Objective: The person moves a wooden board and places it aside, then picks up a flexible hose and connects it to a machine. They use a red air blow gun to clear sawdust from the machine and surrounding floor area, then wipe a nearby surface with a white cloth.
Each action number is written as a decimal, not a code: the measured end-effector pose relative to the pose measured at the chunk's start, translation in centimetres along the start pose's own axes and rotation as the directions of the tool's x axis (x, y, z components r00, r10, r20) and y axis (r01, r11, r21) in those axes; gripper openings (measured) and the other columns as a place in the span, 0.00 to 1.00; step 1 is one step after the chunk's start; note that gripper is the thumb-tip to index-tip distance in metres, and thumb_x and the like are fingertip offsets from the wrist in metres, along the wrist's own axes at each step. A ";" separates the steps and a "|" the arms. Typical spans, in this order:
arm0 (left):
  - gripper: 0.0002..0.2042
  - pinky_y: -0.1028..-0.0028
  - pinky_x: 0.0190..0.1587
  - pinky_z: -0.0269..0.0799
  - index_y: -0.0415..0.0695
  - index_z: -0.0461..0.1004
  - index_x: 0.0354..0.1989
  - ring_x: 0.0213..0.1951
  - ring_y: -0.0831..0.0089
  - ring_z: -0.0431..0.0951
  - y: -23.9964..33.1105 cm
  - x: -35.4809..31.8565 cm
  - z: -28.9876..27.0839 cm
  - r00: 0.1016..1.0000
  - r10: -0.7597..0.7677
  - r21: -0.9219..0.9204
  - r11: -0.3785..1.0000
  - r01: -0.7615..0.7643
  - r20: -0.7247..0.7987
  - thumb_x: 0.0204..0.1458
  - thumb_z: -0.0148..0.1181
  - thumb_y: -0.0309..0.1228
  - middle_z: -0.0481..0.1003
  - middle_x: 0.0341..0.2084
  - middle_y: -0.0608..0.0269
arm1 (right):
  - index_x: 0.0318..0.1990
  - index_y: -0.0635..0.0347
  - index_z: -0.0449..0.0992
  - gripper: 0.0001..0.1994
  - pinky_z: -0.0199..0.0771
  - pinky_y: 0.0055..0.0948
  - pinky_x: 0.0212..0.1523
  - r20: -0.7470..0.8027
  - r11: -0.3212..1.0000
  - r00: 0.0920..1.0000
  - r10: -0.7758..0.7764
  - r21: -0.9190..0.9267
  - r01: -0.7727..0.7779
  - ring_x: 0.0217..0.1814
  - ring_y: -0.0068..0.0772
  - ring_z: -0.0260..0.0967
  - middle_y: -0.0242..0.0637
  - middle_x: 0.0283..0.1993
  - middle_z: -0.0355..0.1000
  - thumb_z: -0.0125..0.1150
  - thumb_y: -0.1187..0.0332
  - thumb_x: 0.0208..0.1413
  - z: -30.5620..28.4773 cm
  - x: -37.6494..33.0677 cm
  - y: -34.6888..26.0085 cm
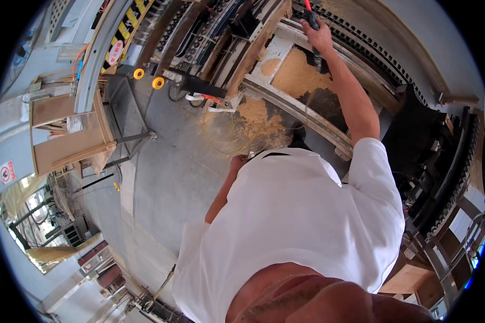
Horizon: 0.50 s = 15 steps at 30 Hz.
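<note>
The grey floor (167, 167) stretches across the left and middle of the room, strewn at its far side with tan sawdust (261, 118) around loose loops of thin yellow hose (221, 134). Far right, more sawdust covers a dark bed inside a pale machine frame (302, 110). Above that bed, the right hand (319, 39) has its fingers wrapped round a dark tool (311, 20) with a red end. The left hand (238, 162) is near the hem of the white shirt (307, 215); whether its fingers hold anything I cannot tell. Two yellow wheels (157, 82) show far left of the frame, and a wooden unit (70, 137) stands at the left.
</note>
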State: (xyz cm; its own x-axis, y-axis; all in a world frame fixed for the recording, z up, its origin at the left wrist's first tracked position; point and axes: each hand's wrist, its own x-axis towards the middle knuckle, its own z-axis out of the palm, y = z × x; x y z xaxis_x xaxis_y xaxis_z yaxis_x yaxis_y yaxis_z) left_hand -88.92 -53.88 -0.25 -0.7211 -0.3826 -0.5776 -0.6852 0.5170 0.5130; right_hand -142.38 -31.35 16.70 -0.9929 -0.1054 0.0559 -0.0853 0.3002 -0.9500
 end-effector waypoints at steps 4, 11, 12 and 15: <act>0.15 0.65 0.37 0.74 0.42 0.78 0.37 0.33 0.57 0.79 -1.0 1.3 -1.6 0.999 0.042 0.022 0.999 -0.042 0.014 0.42 0.58 0.37 0.78 0.28 0.48 | 0.35 0.61 0.74 0.21 0.68 0.27 0.23 0.030 0.999 0.998 0.052 0.003 -0.052 0.22 0.24 0.68 0.32 0.22 0.71 0.62 0.50 0.49 -0.6 -7.1 -1.1; 0.13 0.65 0.39 0.74 0.45 0.79 0.36 0.34 0.57 0.79 -10.5 0.1 -4.2 0.971 0.175 -0.006 0.984 -0.176 0.162 0.42 0.58 0.36 0.78 0.30 0.49 | 0.33 0.60 0.74 0.18 0.67 0.23 0.23 -0.095 0.891 0.910 0.403 0.269 -0.366 0.24 0.19 0.66 0.29 0.26 0.71 0.62 0.53 0.50 -0.4 -28.8 5.7; 0.13 0.65 0.40 0.74 0.46 0.79 0.36 0.34 0.57 0.79 -13.0 -0.3 -4.7 0.967 0.175 0.032 0.982 -0.184 0.183 0.43 0.57 0.36 0.78 0.30 0.49 | 0.33 0.60 0.73 0.17 0.66 0.23 0.23 -0.149 0.877 0.878 0.454 0.249 -0.411 0.24 0.19 0.66 0.29 0.26 0.71 0.62 0.53 0.49 0.0 -33.2 5.8; 0.13 0.62 0.42 0.73 0.47 0.79 0.36 0.37 0.55 0.78 -16.9 -3.3 -5.4 0.946 0.179 0.203 0.950 -0.238 0.272 0.43 0.56 0.36 0.77 0.32 0.50 | 0.32 0.59 0.73 0.17 0.64 0.23 0.20 -0.323 0.841 0.777 0.541 0.205 -0.501 0.23 0.19 0.65 0.29 0.25 0.71 0.64 0.53 0.48 -1.6 -46.6 8.7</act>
State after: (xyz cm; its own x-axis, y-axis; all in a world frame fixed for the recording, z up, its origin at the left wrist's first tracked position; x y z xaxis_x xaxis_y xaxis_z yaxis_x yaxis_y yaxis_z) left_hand -75.51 -65.46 -3.63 -0.7766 -0.0615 -0.6270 -0.4587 0.7373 0.4959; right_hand -96.97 -22.31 6.27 -0.8443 0.3863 -0.3715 0.4423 0.1110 -0.8900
